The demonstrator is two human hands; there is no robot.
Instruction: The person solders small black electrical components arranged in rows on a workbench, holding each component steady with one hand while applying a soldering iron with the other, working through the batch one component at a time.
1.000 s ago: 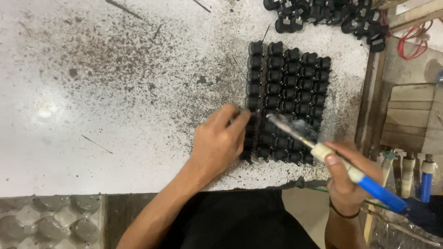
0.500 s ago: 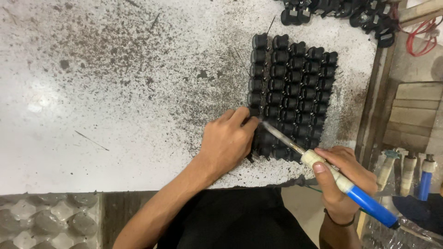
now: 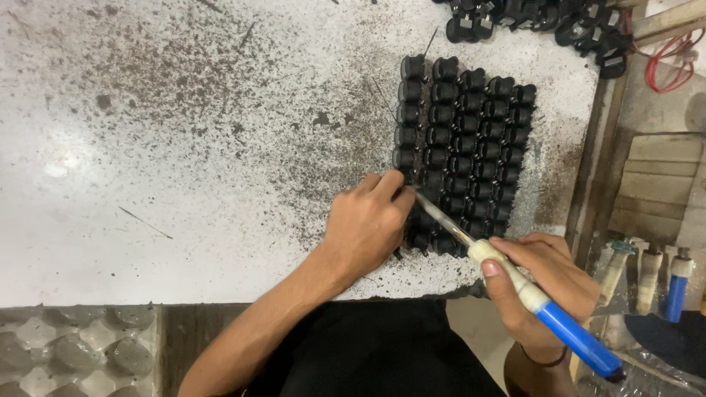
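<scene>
Surface: a white worktop [image 3: 184,147], speckled with dark scorch marks and grit, is seen from above; a wooden edge rail [image 3: 592,169] runs along its right side.
Landmark: a block of small black parts [image 3: 471,140] is laid in tight rows near the right end of the worktop.
Left hand [image 3: 368,224]: closed, fingertips pinched on a part at the block's near-left corner.
Right hand [image 3: 548,283]: wrapped around a soldering iron [image 3: 537,301], whose metal tip is brought to that same corner.
Iron, look: pale collar, blue handle, thin grey shaft.
Iron, handling: judged light and stiff; the shaft is likely hot, so the handle is the place to be held.
Beyond the block: loose black parts [image 3: 544,18] are heaped.
Below-left of the block: a grey moulded tray [image 3: 66,349] is partly seen.
</scene>
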